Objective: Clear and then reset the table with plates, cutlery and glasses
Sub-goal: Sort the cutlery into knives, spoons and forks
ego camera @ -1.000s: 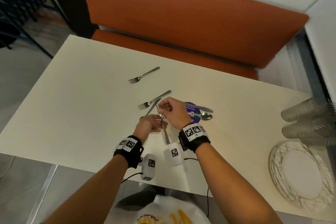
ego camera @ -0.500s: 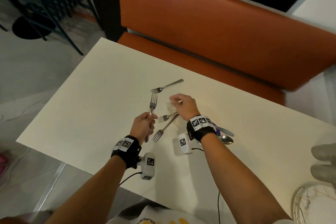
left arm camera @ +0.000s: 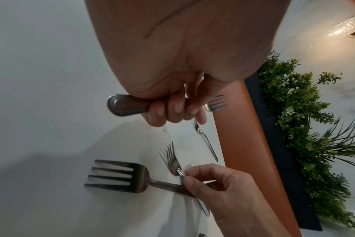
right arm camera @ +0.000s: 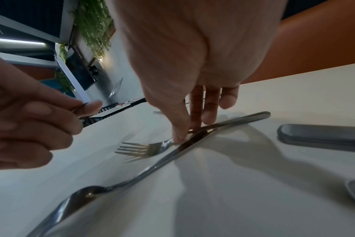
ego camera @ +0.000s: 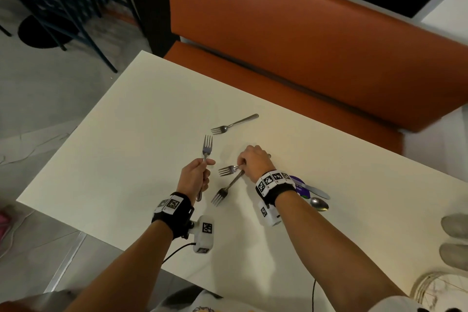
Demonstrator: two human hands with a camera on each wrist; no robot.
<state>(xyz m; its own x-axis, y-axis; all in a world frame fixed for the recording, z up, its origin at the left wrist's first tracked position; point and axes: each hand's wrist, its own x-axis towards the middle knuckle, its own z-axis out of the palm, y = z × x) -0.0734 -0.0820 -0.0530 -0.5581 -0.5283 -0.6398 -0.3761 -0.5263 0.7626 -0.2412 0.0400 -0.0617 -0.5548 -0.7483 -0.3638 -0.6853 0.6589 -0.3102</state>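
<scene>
My left hand (ego camera: 196, 176) grips a fork (ego camera: 207, 149) by its handle, tines pointing away over the white table (ego camera: 126, 147); the handle end (left arm camera: 124, 105) sticks out below my fingers. My right hand (ego camera: 254, 162) pinches the neck of a second fork (ego camera: 226, 170) that lies on the table, thumb and fingers on it (right arm camera: 164, 145). A third fork (ego camera: 226, 189) lies crossed under it, tines toward me (left arm camera: 111, 175). A fourth fork (ego camera: 234, 124) lies farther back on its own.
A knife (ego camera: 314, 191) and a spoon (ego camera: 319, 204) lie on a purple disc (ego camera: 300, 186) behind my right wrist. Upturned glasses (ego camera: 454, 238) and a wire-rimmed plate (ego camera: 430, 289) sit at the right edge. An orange bench (ego camera: 304, 40) runs along the far side.
My left hand took a fork and lifted it clear to the left. My right hand moved onto the crossed forks and now pinches the upper one. The head view swung left.
</scene>
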